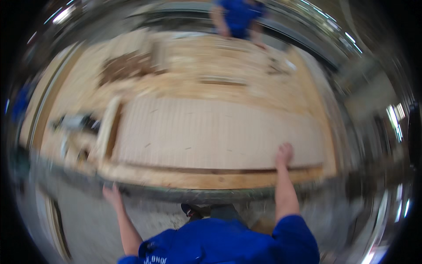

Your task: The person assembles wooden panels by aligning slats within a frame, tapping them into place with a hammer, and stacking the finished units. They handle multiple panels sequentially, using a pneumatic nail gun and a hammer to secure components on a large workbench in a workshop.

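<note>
A wide, pale wooden panel with fine parallel lines and several short dark marks lies flat on the workbench. My right hand rests on its near edge, toward the right end, the fingers laid on the surface and blurred. At the bench's front edge on the left is my left hand, thumb and fingers apart, holding nothing. A light wooden strip stands along the panel's left end, and another wooden rail runs along its near side.
A dark and silver power tool lies left of the strip. Stacked wood pieces sit at the far left, and a short slat lies beyond the panel. Across the bench stands a person in blue. Motion smears the surroundings.
</note>
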The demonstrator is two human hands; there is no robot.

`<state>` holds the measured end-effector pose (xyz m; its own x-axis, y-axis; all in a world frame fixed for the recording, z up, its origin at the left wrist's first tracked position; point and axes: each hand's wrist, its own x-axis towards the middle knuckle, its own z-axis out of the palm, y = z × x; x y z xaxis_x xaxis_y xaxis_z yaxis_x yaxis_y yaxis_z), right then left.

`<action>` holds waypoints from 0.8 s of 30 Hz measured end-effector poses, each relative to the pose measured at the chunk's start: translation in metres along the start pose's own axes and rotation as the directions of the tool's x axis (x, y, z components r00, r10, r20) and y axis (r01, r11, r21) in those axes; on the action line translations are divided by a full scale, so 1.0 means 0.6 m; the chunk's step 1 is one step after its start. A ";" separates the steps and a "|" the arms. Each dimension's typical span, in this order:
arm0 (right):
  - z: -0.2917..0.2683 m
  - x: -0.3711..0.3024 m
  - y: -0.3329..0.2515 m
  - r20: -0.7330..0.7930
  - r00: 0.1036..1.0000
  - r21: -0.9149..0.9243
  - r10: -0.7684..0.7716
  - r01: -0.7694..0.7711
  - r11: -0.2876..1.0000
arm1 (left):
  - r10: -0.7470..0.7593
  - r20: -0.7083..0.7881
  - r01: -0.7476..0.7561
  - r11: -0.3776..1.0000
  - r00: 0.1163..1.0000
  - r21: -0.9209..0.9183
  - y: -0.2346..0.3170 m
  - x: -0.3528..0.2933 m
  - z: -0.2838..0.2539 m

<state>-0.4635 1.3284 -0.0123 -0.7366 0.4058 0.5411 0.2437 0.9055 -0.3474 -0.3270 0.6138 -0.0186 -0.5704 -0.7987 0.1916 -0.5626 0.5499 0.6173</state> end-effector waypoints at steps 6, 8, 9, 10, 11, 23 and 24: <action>-0.012 -0.004 -0.033 -0.019 0.997 -0.128 0.079 -0.081 0.988 | -0.002 0.165 -0.032 0.979 0.986 0.202 0.027 -0.020 0.019; -0.032 -0.004 -0.027 0.019 0.993 -0.082 0.112 -0.110 0.990 | 0.079 0.079 -0.095 0.971 0.994 0.219 0.053 -0.022 0.040; -0.037 -0.003 -0.028 0.025 0.991 -0.058 0.129 -0.127 0.990 | 0.096 0.069 -0.109 0.971 0.993 0.211 0.072 -0.025 0.055; -0.040 -0.002 -0.026 0.033 0.989 -0.036 0.143 -0.142 0.989 | 0.096 0.063 -0.107 0.976 0.993 0.190 0.086 -0.029 0.070; -0.043 -0.002 -0.022 0.043 0.987 -0.018 0.157 -0.157 0.988 | 0.090 0.084 -0.103 0.982 0.992 0.159 0.103 -0.033 0.083; -0.035 -0.013 -0.011 -0.023 0.975 0.204 0.222 -0.213 0.956 | -0.237 0.564 0.543 0.697 0.791 -0.468 0.255 -0.022 0.104; -0.035 -0.013 -0.013 -0.027 0.976 0.210 0.217 -0.206 0.956 | -0.252 0.593 0.595 0.630 0.765 -0.500 0.255 -0.017 0.094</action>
<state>-0.4463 1.3210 0.0022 -0.6491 0.5955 0.4733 0.2523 0.7555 -0.6046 -0.4407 0.7200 0.0308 -0.6493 -0.6046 -0.4613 -0.3944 -0.2509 0.8840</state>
